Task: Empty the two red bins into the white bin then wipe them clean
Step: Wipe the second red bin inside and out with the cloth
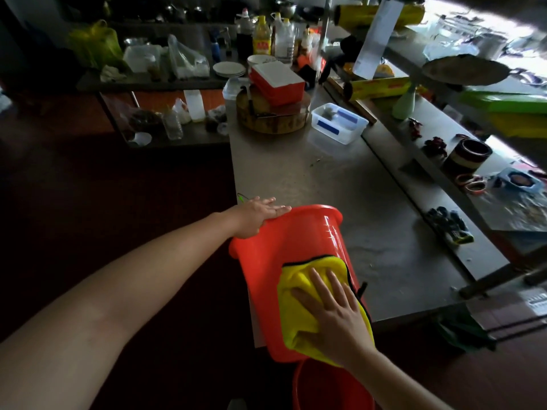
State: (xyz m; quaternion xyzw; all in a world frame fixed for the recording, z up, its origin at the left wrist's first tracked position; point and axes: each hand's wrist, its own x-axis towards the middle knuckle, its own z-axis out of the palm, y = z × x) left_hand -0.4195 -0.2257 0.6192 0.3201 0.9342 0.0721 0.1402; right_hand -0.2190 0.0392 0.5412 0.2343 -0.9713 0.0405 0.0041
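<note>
A red bin (266, 261) lies on its side at the near corner of the steel table (310, 173), its rim pointing away from me. My left hand (257, 214) rests flat on the bin's rim, fingers straight. My right hand (331, 309) presses a yellow cloth (299, 282) against the bin's outer wall with spread fingers. A second red bin (325, 386) stands on the floor just below, only its rim and part of its wall showing. No white bin is in view.
Farther along the table stand a clear plastic box (337, 122), a round wooden block (272, 116) and a red-and-white box (278, 81). Dark gloves (450, 226) lie by the right ledge. Bottles, plates and bags crowd the back counter. Dark floor spreads to the left.
</note>
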